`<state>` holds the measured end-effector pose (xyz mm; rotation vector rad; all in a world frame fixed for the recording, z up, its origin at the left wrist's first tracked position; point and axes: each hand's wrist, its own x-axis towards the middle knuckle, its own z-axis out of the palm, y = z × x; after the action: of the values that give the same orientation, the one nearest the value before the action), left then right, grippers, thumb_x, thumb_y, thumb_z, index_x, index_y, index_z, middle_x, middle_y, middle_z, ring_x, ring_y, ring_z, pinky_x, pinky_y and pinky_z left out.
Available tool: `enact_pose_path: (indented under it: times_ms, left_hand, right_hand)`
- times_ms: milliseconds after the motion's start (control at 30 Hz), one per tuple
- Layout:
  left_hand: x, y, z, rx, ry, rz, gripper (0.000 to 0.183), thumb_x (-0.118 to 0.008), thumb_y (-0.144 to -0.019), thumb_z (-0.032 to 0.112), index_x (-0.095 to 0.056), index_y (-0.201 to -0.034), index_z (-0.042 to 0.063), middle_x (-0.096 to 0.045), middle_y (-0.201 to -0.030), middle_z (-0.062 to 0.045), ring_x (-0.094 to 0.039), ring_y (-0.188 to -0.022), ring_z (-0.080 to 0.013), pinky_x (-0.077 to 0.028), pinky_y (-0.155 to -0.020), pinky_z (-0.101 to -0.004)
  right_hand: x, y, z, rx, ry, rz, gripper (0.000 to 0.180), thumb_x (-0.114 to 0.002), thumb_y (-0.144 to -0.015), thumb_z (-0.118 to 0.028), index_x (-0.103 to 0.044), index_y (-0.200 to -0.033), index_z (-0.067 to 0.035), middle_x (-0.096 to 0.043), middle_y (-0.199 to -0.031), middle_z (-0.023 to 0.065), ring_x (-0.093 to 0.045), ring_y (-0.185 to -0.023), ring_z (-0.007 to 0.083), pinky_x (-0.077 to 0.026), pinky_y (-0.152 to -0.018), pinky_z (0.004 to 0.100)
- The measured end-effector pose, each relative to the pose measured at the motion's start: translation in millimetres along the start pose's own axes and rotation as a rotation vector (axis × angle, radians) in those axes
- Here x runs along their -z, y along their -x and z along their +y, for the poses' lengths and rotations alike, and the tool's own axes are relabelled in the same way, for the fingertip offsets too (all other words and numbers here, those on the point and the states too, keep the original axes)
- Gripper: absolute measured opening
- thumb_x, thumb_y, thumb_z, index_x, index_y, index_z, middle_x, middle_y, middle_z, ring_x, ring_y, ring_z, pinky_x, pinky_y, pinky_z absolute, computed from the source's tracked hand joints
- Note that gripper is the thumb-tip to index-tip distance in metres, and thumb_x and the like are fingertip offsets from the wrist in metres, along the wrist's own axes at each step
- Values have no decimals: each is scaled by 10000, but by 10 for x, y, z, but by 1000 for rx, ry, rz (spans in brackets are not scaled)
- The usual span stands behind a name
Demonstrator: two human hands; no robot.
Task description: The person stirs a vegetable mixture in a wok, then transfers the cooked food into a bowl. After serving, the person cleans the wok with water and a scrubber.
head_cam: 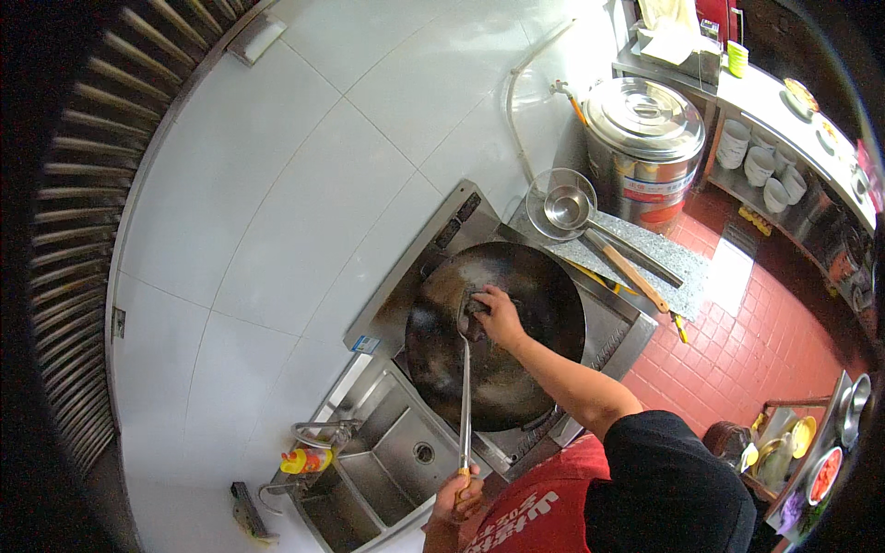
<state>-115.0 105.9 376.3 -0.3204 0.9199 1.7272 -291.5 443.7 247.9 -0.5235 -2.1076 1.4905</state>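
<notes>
A large dark wok (525,387) sits on a steel stove (380,314). Low in the view, my left hand (459,495) grips the wooden end of a long-handled metal ladle (466,401), whose head reaches over the middle of the wok. My right hand (494,318) is closed around a dark, rough scrubber (476,306), held against the ladle's head above the wok. How far the scrubber sits inside the ladle's bowl is hidden by my fingers.
A steel sink (408,453) with a tap adjoins the stove, beside a yellow bottle (305,460). A strainer and another ladle (568,207) rest at the speckled board (681,266). Beyond stands a lidded steel drum (643,148). A side rack (805,456) holds bowls of food.
</notes>
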Motion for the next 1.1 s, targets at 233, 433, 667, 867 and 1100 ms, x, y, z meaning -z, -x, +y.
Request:
enact_pose_path:
  times_ms: [233, 433, 667, 867, 1100]
  left_hand:
    - [-29, 68, 58, 20, 218, -144, 222, -470, -1018, 262, -471, -1169, 100, -387, -633, 43, -350, -398, -55, -323, -361, -234]
    - [57, 66, -56, 53, 347, -187, 208, -466, -1028, 269, -436, -1126, 89, -386, -604, 35, -360, -375, -54, -316, -317, -230]
    - [133, 78, -53, 114, 355, -344, 207, -459, -1038, 290, -439, -1131, 105, -389, -631, 34, -356, -389, -43, -333, -344, -208]
    - [133, 52, -72, 53, 470, -268, 186, -470, -1027, 245, -402, -1094, 85, -398, -595, 30, -372, -361, -47, -293, -297, -217]
    - [8, 42, -96, 35, 464, -269, 198, -484, -1025, 256, -408, -1090, 85, -401, -607, 28, -354, -359, -51, -292, -311, -210]
  right_hand:
    - [-175, 404, 34, 456, 162, -346, 359, -689, -773, 7, -685, -1127, -50, -584, -1279, 135, -505, -1215, 364, -456, -1017, 445]
    - [-280, 130, -37, 547, 57, -259, 336, -672, -771, -22, -692, -1107, -39, -590, -1270, 131, -500, -1197, 375, -473, -986, 419]
    - [-428, -191, -189, 476, 269, -100, 369, -655, -748, -7, -685, -1115, -35, -599, -1247, 146, -503, -1172, 378, -446, -1008, 438]
    - [-221, 395, -252, 541, 68, -352, 375, -648, -729, 41, -677, -1097, -28, -589, -1250, 133, -517, -1156, 379, -457, -993, 454]
    - [248, 232, 14, 435, 426, -367, 408, -649, -726, 11, -688, -1127, -54, -581, -1288, 129, -502, -1178, 372, -439, -1019, 463]
